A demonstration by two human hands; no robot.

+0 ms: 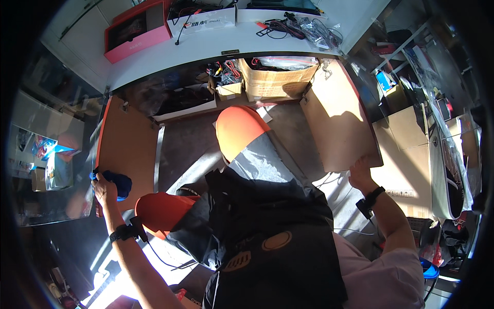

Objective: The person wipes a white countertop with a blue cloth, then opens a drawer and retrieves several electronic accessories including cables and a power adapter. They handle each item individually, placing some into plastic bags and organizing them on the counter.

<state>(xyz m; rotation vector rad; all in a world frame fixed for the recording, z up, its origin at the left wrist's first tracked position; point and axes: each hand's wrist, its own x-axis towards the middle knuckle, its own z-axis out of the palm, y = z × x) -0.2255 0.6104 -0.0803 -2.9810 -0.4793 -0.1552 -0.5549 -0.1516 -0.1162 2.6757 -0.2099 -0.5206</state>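
Two cabinet doors stand swung outward before me, one at each side. At the outer edge of the left cabinet door (pixel 125 146) is my left hand (pixel 105 190), holding a blue cloth (pixel 120 185) that hangs against the door's inner face. My right hand (pixel 361 175) grips the lower corner of the right cabinet door (pixel 335 127); its fingertips are partly hidden. Inside the low cabinet are a cardboard box (pixel 276 83) with plastic bags on top, a smaller box of cables (pixel 230 73) and a white tray (pixel 187 109) with dark items.
Above the cabinet, a white shelf (pixel 208 44) bears a pink box (pixel 139 44), a white box (pixel 202 23) and bagged cables (pixel 312 33). A large cardboard sheet (pixel 403 166) stands at right. Glass panels flank both doors. My knees, in orange trousers, are between the doors.
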